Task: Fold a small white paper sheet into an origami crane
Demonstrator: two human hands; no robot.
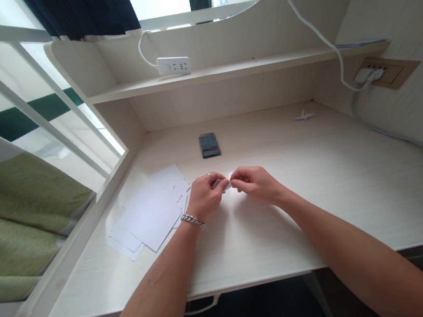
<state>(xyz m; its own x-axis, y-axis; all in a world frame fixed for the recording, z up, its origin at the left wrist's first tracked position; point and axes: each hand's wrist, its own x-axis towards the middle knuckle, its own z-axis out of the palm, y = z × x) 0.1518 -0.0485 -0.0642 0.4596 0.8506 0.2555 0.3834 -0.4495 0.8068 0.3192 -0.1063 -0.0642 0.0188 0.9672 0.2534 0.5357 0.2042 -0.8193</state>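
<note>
Both my hands meet over the middle of the pale wooden desk (320,206). My left hand (204,197), with a ring and a chain bracelet, is closed in a pinch on a small folded piece of white paper (224,184). My right hand (255,184) pinches the same paper from the other side. Most of the paper is hidden by my fingers. A loose pile of white paper sheets (148,214) lies just left of my left hand.
A dark phone-like object (209,145) lies beyond my hands. A small folded paper figure (303,115) sits at the back right. A white power strip (174,65) rests on the shelf; its cable (320,33) runs to a wall socket (380,73).
</note>
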